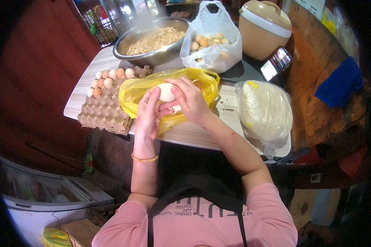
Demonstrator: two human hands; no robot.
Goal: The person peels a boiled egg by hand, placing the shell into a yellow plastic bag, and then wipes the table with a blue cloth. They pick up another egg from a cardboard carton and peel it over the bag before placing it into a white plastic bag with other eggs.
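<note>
A whitish egg (166, 93) is held between my two hands above an open yellow plastic bag (132, 92). My left hand (149, 108) has its thumb and fingers closed on the egg's left side. Over the egg's right side curl the fingers of my right hand (189, 101). Small pale bits and part of a brownish egg show inside the bag, partly hidden by my hands. Just left of the bag lies a cardboard egg tray (103, 109), with several brown and white eggs (108, 82) in its far rows.
Behind the bag stand a steel basin (119, 51) of pale shredded material and a white plastic bag (212, 61) of eggs. A lidded tan container (259, 35), a lit phone (276, 64) and a wrapped pale bundle (266, 111) are on the right. The table's near edge (193, 140) faces me.
</note>
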